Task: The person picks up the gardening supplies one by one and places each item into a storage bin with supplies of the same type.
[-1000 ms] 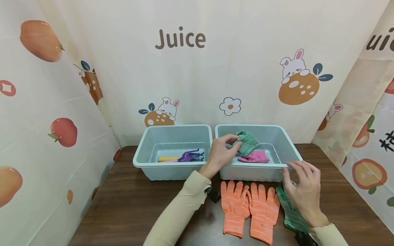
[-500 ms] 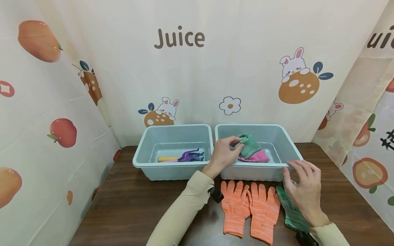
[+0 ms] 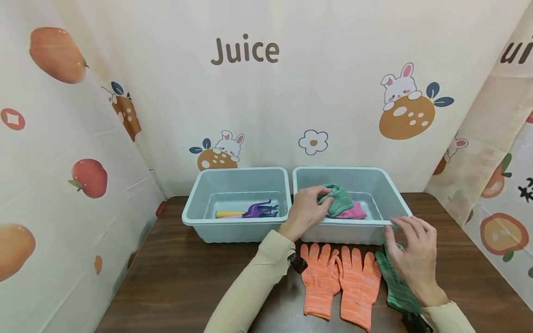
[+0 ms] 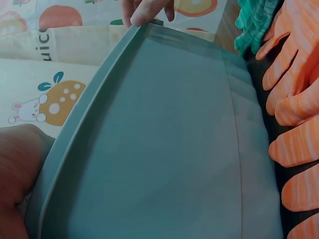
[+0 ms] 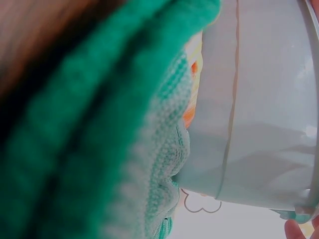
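The step in hand looks like settling gloves into the right tub point(image 3: 345, 235). The left hand point(image 3: 306, 210) reaches over the front rim near the tub's left corner, thumb and forefinger curled about the near edge of a green bundle point(image 3: 341, 201) of knit cloth – most likely a light pinch, though the left wrist camera does not show those fingertips. The bundle is inside the tub, overlapping a pink bundle point(image 3: 354, 212); whether it rests its full weight there cannot be told.

The right hand point(image 3: 414, 249) is at the tub's front right corner, its fingers bent over the rim with the thumb on the front side, apparently grasping the edge to steady it. Below that hand a loose green glove point(image 3: 399, 282) lies on the tabletop point(image 3: 175, 277), partly covered. Just beside it a pair of orange gloves point(image 3: 359, 291) lies flat, fingers pointing toward the tub. The left tub point(image 3: 233, 233) stands next to the right one and holds a purple pronged tool point(image 3: 255, 211).

The next move seems to call for lowering the green bundle until it sits well, then releasing it without dragging it off the pink one – a gentle job, since soft knit could snag or unfold.
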A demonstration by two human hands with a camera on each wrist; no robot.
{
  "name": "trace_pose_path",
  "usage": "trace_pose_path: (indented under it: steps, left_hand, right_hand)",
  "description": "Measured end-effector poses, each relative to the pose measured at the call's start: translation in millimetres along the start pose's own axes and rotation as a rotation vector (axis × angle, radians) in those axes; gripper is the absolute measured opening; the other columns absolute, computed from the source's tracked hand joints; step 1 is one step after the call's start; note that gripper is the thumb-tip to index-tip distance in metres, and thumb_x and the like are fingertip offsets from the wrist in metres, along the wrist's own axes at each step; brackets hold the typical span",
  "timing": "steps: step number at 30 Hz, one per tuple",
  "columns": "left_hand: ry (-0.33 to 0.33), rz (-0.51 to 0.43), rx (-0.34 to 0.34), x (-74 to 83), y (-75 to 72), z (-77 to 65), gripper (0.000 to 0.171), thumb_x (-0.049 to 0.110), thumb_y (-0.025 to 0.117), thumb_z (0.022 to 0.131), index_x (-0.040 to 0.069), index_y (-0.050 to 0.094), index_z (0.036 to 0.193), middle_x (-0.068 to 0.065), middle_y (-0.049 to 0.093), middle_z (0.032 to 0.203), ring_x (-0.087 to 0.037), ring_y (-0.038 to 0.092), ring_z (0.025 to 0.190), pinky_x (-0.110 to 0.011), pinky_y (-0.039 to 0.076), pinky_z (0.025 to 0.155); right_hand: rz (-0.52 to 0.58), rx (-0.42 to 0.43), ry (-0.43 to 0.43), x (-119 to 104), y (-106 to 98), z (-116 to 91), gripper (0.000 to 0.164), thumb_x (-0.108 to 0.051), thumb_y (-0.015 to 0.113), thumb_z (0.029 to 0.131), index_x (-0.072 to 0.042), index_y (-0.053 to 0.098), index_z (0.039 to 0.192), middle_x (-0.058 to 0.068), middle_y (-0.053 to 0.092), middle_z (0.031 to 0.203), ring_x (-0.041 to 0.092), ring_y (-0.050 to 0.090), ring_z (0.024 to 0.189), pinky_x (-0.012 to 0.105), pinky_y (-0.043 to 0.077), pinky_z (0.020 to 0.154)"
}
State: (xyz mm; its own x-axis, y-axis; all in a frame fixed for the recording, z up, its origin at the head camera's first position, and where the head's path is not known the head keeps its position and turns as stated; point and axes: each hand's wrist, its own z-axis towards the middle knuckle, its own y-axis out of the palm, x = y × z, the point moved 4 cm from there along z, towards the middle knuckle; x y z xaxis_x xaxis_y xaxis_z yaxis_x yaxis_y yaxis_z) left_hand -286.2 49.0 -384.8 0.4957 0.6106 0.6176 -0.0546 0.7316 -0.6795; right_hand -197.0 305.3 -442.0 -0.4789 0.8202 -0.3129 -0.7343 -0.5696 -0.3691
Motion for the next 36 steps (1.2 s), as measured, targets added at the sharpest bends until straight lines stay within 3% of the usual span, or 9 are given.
trace_pose_path:
  steps: [8, 15, 22, 26, 30, 36]
  left_hand:
    - [0.0, 0.095, -0.066, 1.1, 3.3, 1.1, 0.026, 0.035, 0.062, 0.108, 0.022, 0.08, 0.122, 0.007, 0.08, 0.115, -0.012, 0.074, 0.102, -0.021, 0.056, 0.078]
    - [0.058, 0.055, -0.031, 1.1, 3.4, -6.2, 0.025, 0.03, 0.062, 0.107, 0.022, 0.078, 0.125, 0.007, 0.08, 0.114, -0.011, 0.074, 0.099, -0.018, 0.055, 0.077]
    - [0.192, 0.013, 0.046, 5.9, -1.3, -21.4, 0.024, 0.019, 0.068, 0.103, 0.015, 0.078, 0.124, 0.002, 0.081, 0.114, -0.012, 0.076, 0.094, -0.014, 0.055, 0.078]
    - [0.246, -0.021, 0.057, 6.7, -3.8, -27.9, 0.02, 0.014, 0.07, 0.102, 0.013, 0.079, 0.119, -0.002, 0.081, 0.112, -0.015, 0.077, 0.093, -0.018, 0.057, 0.081]
    - [0.263, -0.036, 0.052, 5.8, -6.1, -33.2, 0.017, 0.013, 0.07, 0.101, 0.011, 0.08, 0.116, -0.003, 0.081, 0.11, -0.016, 0.076, 0.096, -0.023, 0.059, 0.085]
    - [0.261, -0.033, 0.055, 5.8, -8.1, -40.0, 0.014, 0.015, 0.072, 0.101, 0.012, 0.081, 0.112, -0.001, 0.08, 0.107, -0.013, 0.074, 0.093, -0.023, 0.058, 0.081]
  right_hand:
    - [0.0, -0.005, 0.019, 1, 0, 1, 0.058, -0.05, 0.06, 0.103, 0.005, 0.076, 0.107, 0.028, 0.071, 0.11, 0.053, 0.053, 0.114, 0.03, 0.029, 0.114]
    - [0.002, -0.009, 0.019, 2, 0, -1, 0.056, -0.049, 0.061, 0.102, 0.005, 0.076, 0.107, 0.028, 0.071, 0.11, 0.054, 0.054, 0.114, 0.031, 0.029, 0.114]
    - [0.006, -0.001, 0.003, 1, 0, -1, 0.055, -0.048, 0.062, 0.103, 0.005, 0.076, 0.107, 0.027, 0.071, 0.109, 0.053, 0.054, 0.113, 0.03, 0.029, 0.114]
    - [0.005, 0.006, 0.0, 1, 0, 0, 0.057, -0.049, 0.061, 0.103, 0.005, 0.076, 0.107, 0.027, 0.071, 0.109, 0.053, 0.053, 0.113, 0.029, 0.029, 0.114]
    - [0.008, 0.011, -0.003, 1, 1, 1, 0.057, -0.049, 0.061, 0.103, 0.005, 0.076, 0.107, 0.027, 0.071, 0.109, 0.053, 0.053, 0.112, 0.029, 0.029, 0.114]
    - [0.01, 0.012, 0.002, 0, 0, 1, 0.055, -0.048, 0.061, 0.103, 0.005, 0.076, 0.107, 0.027, 0.071, 0.11, 0.054, 0.053, 0.113, 0.03, 0.029, 0.114]
